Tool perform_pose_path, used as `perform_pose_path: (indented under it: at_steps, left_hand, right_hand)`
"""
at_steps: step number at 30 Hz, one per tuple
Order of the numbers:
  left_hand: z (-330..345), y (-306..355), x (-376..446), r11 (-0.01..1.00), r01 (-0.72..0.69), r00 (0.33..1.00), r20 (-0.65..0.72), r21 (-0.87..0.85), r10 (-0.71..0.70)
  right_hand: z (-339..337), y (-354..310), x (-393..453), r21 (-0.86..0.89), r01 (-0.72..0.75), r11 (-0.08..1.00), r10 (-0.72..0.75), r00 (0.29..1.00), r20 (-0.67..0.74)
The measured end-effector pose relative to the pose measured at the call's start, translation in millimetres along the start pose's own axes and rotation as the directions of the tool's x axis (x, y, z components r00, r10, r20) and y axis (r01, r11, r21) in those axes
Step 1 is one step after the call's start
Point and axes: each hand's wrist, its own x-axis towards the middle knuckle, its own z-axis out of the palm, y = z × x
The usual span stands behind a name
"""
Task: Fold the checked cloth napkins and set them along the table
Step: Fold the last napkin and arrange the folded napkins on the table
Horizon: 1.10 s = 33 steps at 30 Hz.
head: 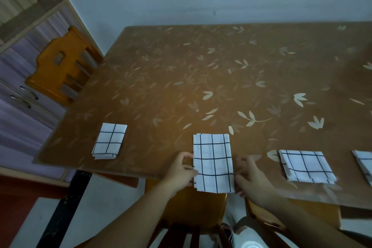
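A folded white napkin with black checks (213, 162) lies at the near table edge, its lower end hanging just past the edge. My left hand (182, 171) pinches its left side and my right hand (248, 176) touches its right side, fingers curled against the cloth. Another folded checked napkin (109, 140) rests to the left. A third folded napkin (306, 165) lies to the right. At the right frame border, a fourth napkin (364, 164) is cut off.
The brown table (201, 78) with a pale leaf pattern stands against a pale wall. A wooden chair (62, 66) stands at its left end. Another chair (193, 209) sits below the near edge. A cabinet with handles (24, 94) is at the left.
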Motion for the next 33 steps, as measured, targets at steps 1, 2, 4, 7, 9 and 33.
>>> perform_pose_path:
  at_steps: [1,2,4,7,9,33]
  left_hand:
    - [0.2,0.5,0.8,1.0,-0.014,1.0,-0.006,0.017,0.014]
    - [0.2,0.9,1.6,0.999,-0.027,1.0,-0.012,0.04,0.028]
    - [0.2,0.7,1.9,0.993,-0.056,0.998,-0.007,0.102,0.057]
    - [-2.9,-0.7,0.6,0.98,-0.082,0.996,0.039,0.18,0.077]
    - [-6.2,-2.8,-1.4,0.966,-0.098,0.994,0.077,0.237,0.082]
    - [-8.6,-20.3,12.9,0.451,-0.521,0.764,0.16,0.725,0.626]
  right_hand:
    - [-2.3,2.2,-1.2,-0.142,0.087,0.986,-0.084,0.996,0.027]
    - [-5.0,4.2,-1.4,-0.301,0.178,0.937,-0.161,0.984,0.082]
    - [-9.6,6.0,-2.1,-0.587,0.341,0.734,-0.258,0.94,0.223]
    - [-7.4,17.6,-1.4,-0.759,0.438,0.482,-0.327,0.893,0.307]
    - [-2.2,27.0,2.9,-0.834,0.438,0.337,-0.435,0.858,0.275]
    - [7.7,3.3,9.3,-0.221,0.244,0.944,-0.288,0.937,-0.196]
